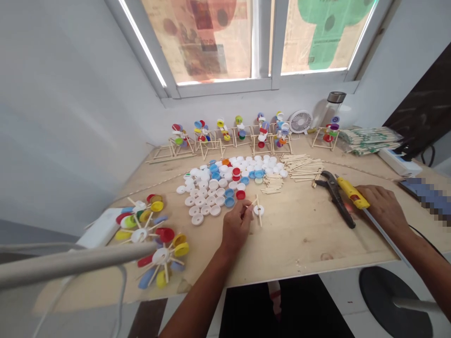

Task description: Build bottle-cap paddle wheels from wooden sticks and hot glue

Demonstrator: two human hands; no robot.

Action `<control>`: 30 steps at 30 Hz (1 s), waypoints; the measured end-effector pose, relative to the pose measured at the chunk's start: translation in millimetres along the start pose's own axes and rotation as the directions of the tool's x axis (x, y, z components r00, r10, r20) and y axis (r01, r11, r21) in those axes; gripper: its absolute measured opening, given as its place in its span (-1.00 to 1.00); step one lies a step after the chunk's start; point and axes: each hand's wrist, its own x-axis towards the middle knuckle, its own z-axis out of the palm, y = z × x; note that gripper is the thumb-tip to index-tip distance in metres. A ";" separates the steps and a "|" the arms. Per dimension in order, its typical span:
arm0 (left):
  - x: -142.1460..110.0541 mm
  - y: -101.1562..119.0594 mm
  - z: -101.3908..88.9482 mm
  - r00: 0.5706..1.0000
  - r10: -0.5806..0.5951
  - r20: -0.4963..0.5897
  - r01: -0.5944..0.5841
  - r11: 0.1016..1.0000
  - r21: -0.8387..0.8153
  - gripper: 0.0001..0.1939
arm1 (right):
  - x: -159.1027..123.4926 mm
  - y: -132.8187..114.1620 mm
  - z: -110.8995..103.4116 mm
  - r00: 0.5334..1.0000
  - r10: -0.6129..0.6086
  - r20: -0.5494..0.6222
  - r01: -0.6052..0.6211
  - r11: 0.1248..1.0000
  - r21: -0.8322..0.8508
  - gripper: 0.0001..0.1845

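two bare hands above a pale plywood worktop [303,244]. left hand [236,225] near the middle of the wood, fingers pressed together, pinching a thin wooden craft stick [251,203], its tip just beside a small round white plastic bottle cap [258,210]. that cap flat on the worktop, with a longer wooden stick [260,218] lying across it. right hand [384,211] wrapped over the rear of a yellow hot glue gun [353,193], a long pale rod [387,237] running past the hand towards the lower right. just beside the gun, black steel pliers [336,202] lying flat. left of the pinching fingers, a loose heap of white, blue and red plastic bottle caps [211,192]; to its right, piles of cut wooden sticks [301,166]. along the back, seven small wooden stick stands [243,136] carrying coloured caps, then a small white desk fan [300,122] and a clear glass bottle with a metal lid [333,108]. further right, green-printed packets of sticks [368,141] and a white power strip [400,162]. at lower left, three wooden-spoked pinwheels of coloured caps [151,239], partly behind a blurred grey pole [70,263].
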 end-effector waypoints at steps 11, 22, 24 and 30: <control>0.5 3.0 -1.1 1.000 -0.027 0.009 0.027 1.000 -0.009 -0.86 | 2.7 -14.9 -18.5 0.996 0.022 0.084 -0.024 0.999 0.023 -0.65; 0.4 1.2 1.8 0.995 -0.092 0.028 0.096 0.961 -0.258 -0.85 | 3.5 -38.3 -53.3 0.973 0.185 -0.138 -0.128 0.930 0.345 -0.64; 1.3 1.7 2.2 0.992 -0.118 0.049 0.128 0.936 -0.329 -0.84 | 10.3 -73.2 -68.5 0.962 0.252 -0.108 -0.151 0.816 0.558 -0.70; 4.3 9.3 -0.4 0.981 -0.172 0.091 0.194 0.864 -0.464 -0.78 | 45.2 -179.3 -81.9 0.971 0.176 0.164 -0.210 0.287 0.935 -0.74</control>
